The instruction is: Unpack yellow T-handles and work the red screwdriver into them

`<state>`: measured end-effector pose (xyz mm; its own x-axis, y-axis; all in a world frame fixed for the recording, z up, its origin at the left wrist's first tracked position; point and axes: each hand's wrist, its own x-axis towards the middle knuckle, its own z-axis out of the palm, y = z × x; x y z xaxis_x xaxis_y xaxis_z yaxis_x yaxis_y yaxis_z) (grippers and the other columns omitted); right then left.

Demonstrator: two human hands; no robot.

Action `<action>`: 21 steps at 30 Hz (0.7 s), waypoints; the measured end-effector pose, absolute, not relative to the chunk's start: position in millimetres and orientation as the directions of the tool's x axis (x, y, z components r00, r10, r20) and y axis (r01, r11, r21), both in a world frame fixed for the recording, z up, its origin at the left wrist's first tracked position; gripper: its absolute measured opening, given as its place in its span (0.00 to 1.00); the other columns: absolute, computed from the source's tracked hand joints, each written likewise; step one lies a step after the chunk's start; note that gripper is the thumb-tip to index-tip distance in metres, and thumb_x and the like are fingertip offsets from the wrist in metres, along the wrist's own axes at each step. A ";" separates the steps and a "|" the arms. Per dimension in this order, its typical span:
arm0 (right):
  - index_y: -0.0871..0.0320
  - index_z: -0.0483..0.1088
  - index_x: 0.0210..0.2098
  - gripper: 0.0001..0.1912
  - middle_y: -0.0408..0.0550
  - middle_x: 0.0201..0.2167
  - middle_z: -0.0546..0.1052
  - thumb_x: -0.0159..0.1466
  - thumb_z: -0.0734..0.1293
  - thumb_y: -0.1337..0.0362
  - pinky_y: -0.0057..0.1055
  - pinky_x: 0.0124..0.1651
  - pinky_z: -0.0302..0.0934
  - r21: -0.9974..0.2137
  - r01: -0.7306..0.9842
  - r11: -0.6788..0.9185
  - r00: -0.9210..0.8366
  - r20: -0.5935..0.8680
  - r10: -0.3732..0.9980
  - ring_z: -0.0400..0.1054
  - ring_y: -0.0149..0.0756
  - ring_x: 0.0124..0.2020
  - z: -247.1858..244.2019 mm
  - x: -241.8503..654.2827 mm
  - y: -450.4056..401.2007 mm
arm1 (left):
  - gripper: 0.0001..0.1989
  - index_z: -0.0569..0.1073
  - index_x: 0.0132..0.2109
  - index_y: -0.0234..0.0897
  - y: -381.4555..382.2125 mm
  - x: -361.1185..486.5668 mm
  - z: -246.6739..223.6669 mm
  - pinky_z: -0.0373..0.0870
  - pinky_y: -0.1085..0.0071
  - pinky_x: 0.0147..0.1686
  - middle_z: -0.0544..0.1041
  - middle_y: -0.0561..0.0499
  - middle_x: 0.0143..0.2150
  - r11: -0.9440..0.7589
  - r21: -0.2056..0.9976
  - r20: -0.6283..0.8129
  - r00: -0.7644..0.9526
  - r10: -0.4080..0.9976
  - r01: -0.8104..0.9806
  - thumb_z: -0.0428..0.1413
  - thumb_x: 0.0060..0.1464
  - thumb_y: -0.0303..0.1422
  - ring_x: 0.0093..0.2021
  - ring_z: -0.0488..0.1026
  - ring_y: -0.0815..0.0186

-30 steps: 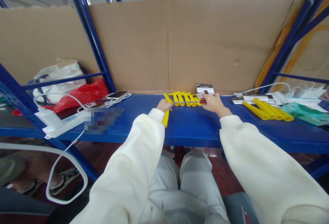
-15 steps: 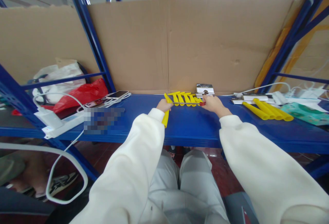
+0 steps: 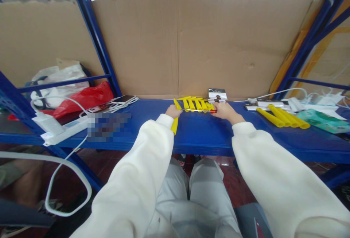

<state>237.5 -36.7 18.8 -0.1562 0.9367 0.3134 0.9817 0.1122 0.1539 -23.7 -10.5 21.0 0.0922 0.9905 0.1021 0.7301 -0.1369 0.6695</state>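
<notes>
My left hand is closed around a yellow tapered plastic piece, whose two ends stick out above and below the fingers. In my right hand is a screwdriver with a red handle, gripped by that handle. Its thin metal shaft runs level to the left and reaches the yellow piece at my left fingers; whether the tip is inside it I cannot tell. Just behind the shaft lies a row of several similar yellow pieces. Beyond my right hand stands a small black-and-white box or pack.
On the right of the blue shelf lie several yellow cones, black-and-white packs and a green packet. A power strip, phone and red bag are at left. Cardboard walls off the back.
The whole view has shifted slightly. Both hands keep almost the same pose, with the screwdriver still stretched between them.
</notes>
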 end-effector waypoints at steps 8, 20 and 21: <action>0.56 0.77 0.41 0.12 0.54 0.39 0.83 0.62 0.65 0.59 0.40 0.49 0.60 0.107 0.988 0.113 -0.141 0.314 0.939 0.76 0.48 0.43 15.2 237.4 -32.1 | 0.08 0.80 0.33 0.28 -8.0 -25.2 18.5 0.74 0.73 0.39 0.82 0.41 0.31 -0.148 0.673 0.110 0.100 0.989 0.725 0.55 0.49 0.23 0.37 0.81 0.59; 0.58 0.76 0.43 0.12 0.56 0.38 0.82 0.62 0.67 0.60 0.33 0.38 0.60 0.129 0.988 0.084 -0.122 0.326 0.937 0.76 0.46 0.39 18.0 236.3 -35.9 | 0.08 0.79 0.32 0.28 -15.3 -23.2 23.9 0.74 0.73 0.38 0.81 0.42 0.28 -0.150 0.676 0.098 0.114 0.989 0.721 0.55 0.48 0.22 0.36 0.81 0.59; 0.58 0.76 0.42 0.12 0.57 0.38 0.83 0.62 0.67 0.59 0.33 0.39 0.60 0.146 0.986 0.086 -0.131 0.331 0.934 0.76 0.47 0.39 18.6 236.2 -36.6 | 0.08 0.79 0.32 0.28 -15.3 -23.3 24.0 0.74 0.73 0.38 0.81 0.42 0.28 -0.151 0.678 0.097 0.115 0.989 0.719 0.55 0.48 0.22 0.36 0.81 0.59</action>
